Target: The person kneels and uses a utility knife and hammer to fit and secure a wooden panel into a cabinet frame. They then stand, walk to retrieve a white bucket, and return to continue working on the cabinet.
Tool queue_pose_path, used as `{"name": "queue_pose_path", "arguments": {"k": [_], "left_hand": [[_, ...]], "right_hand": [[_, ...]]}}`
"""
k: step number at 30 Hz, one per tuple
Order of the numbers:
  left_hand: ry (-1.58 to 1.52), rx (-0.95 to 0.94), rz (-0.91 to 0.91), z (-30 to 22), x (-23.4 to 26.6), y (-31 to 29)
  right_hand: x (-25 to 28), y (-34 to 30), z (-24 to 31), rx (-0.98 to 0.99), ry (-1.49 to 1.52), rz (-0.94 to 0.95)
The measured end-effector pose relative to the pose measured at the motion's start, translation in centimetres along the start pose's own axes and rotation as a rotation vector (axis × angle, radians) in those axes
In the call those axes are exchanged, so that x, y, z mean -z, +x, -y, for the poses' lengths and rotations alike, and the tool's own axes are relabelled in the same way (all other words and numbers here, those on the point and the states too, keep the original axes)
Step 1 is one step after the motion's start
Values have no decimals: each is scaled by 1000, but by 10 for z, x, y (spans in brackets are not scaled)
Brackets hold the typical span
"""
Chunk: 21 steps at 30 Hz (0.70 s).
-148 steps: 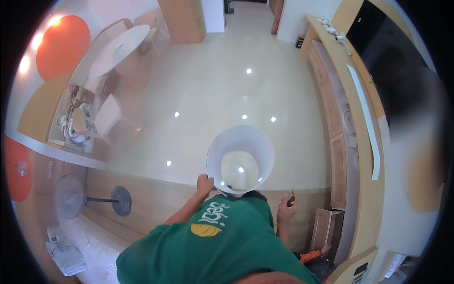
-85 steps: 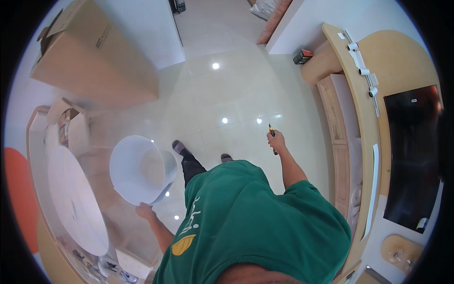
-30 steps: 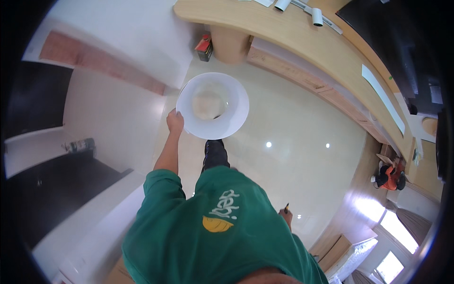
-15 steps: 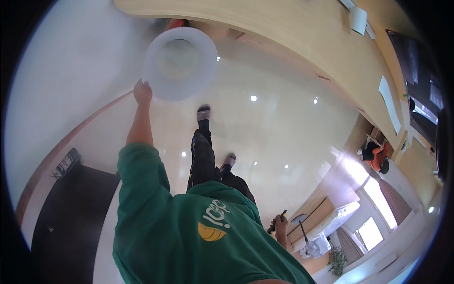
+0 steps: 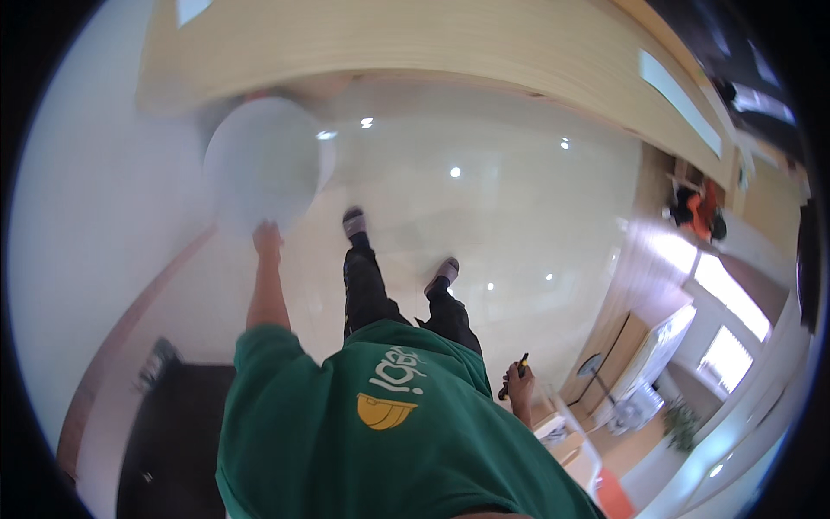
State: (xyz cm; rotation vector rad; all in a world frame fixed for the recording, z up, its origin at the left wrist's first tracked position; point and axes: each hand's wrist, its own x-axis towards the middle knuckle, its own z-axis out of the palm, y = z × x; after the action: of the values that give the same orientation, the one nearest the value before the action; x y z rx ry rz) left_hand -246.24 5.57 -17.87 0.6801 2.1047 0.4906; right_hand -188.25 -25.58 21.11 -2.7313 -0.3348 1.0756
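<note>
Out in front on the left, my left hand (image 5: pixel 268 235) has its fingers closed on the near rim of a large white round lampshade-like piece (image 5: pixel 264 160). Motion blurs its outline, and I cannot make out its exact kind. Down at my right side, my right hand (image 5: pixel 520 385) is wrapped round a slim black-and-yellow hand tool (image 5: pixel 524 363). Most of that tool's body hides in the fist.
A long pale wooden desk (image 5: pixel 415 48) curves across the far side, with papers and a dark screen (image 5: pixel 761 95) at right. White wall (image 5: pixel 95 173) stands close on the left. A dark panel (image 5: pixel 177 432), a fan (image 5: pixel 635 406) and a plant (image 5: pixel 681 424) are nearer.
The white round piece has moved left and nearer in my left hand, and its face has turned. My feet have stepped and the view has swung. My right hand keeps the tool.
</note>
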Motion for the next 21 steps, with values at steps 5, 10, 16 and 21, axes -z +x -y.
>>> {"name": "queue_pose_path", "arguments": {"k": [5, 10, 16, 21], "left_hand": [[147, 57, 549, 7, -51, -142], [63, 99, 537, -60, -85, -277], [588, -945, 658, -31, -160, -309], [803, -681, 863, -153, -260, -350]], "right_hand": [[-7, 33, -59, -49, 119, 9], [14, 90, -114, 15, 116, 62], [44, 141, -194, -105, 632, -39], [57, 147, -227, -319, 926, -32]]}}
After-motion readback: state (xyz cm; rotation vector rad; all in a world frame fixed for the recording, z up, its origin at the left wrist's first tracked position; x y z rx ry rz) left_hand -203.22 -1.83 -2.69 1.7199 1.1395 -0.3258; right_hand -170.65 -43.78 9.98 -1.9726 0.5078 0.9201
